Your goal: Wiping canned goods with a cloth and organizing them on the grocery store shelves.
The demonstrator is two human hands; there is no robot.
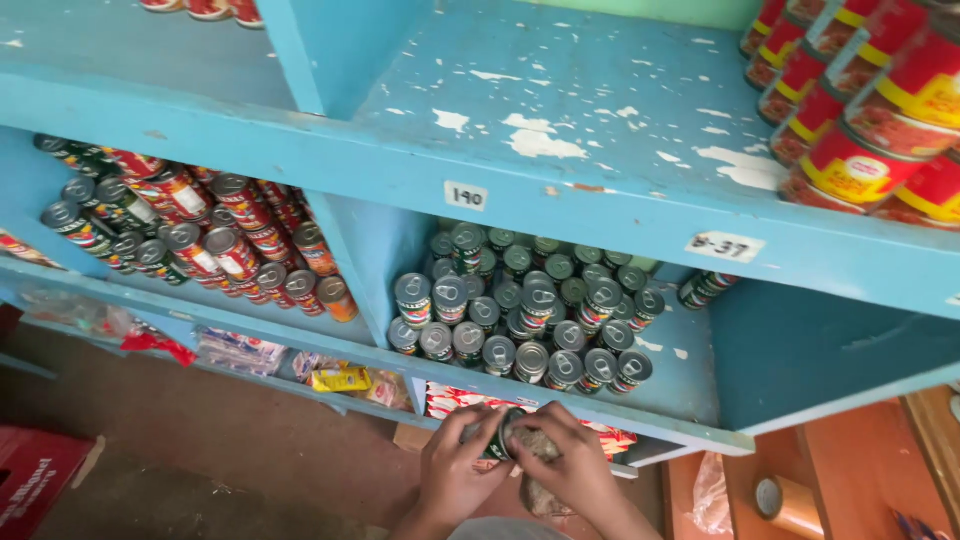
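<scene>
Two hands meet low at the front edge of the shelf unit. Left hand has its fingers curled shut around a green-labelled can, tilted on its side. Right hand presses a grey-brown cloth against the can, fingers closed over the cloth; more cloth hangs below the palm.

Just above the hands, behind the lower shelf's front edge: flat red-and-white packets. Middle shelf, right compartment: green cans with silver pull-tab lids, upright, packed toward the left wall and front edge. Left compartment: red-labelled cans stacked, leaning.

Upper shelf's right end: bigger red-and-yellow cans lying stacked. Front edge of that shelf carries two small white price tags, one centre, one toward the right. Lower shelf's left end: a yellow packet and clear bags. Floor, bottom-left corner: a red crate.
</scene>
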